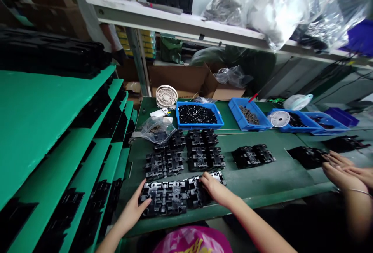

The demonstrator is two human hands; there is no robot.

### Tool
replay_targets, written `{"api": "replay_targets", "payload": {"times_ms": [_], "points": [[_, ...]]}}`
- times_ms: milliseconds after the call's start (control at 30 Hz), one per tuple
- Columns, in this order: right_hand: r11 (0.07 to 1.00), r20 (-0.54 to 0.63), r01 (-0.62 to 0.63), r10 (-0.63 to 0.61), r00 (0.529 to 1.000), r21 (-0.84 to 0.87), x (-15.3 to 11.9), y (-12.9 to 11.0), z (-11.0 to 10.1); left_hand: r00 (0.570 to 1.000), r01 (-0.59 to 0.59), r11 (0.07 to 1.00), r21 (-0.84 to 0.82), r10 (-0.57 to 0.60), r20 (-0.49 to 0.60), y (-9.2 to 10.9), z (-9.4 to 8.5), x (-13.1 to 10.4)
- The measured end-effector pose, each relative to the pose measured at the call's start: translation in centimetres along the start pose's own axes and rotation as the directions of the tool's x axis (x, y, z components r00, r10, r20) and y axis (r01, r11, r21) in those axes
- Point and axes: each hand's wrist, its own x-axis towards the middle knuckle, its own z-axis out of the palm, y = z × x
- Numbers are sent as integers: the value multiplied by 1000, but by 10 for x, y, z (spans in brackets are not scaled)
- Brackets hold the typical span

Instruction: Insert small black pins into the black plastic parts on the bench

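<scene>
A flat black plastic moulded part (171, 196) lies at the near edge of the green bench (262, 179). My left hand (132, 210) grips its left end, thumb on top. My right hand (214, 189) rests on its right half, fingers pressing down on the top. Just beyond it lie two more groups of the same black parts (164, 159) (204, 150), and another one (253, 156) sits further right.
Green sheets with black parts between them (58, 140) are stacked at the left. Blue bins of small parts (199, 115) (249, 115), two small white fans (166, 96) (279, 119) and a plastic bag (157, 129) stand at the back. Another person's hands (344, 169) work on a black part at the right.
</scene>
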Motion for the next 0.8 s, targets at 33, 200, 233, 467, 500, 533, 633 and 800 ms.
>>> {"api": "replay_targets", "payload": {"times_ms": [33, 200, 233, 467, 500, 533, 633, 800], "points": [[999, 13, 41, -41, 999, -3, 5, 4, -14, 1000, 4, 1000, 6, -4, -4, 1, 1, -1], [992, -226, -107, 91, 970, -60, 85, 59, -112, 996, 57, 988, 142, -48, -70, 4, 8, -10], [970, -252, -229, 202, 946, -82, 109, 75, -129, 995, 63, 984, 166, -49, -83, 2, 10, -12], [863, -136, -497, 483, 865, -93, 246, 170, -150, 981, 64, 963, 264, -12, -194, -28, 21, -20], [854, -107, -511, 501, 859, -97, 259, 177, -145, 977, 66, 959, 276, -6, -212, -30, 22, -21], [847, -83, -521, 515, 853, -103, 272, 182, -142, 974, 64, 956, 288, 2, -224, -32, 23, -22], [829, -42, -543, 542, 839, -133, 304, 193, -139, 969, 47, 943, 329, 37, -243, -34, 23, -23], [843, -84, -524, 517, 852, -124, 338, 203, -132, 950, 72, 942, 329, 35, -309, -32, 24, -25]]}}
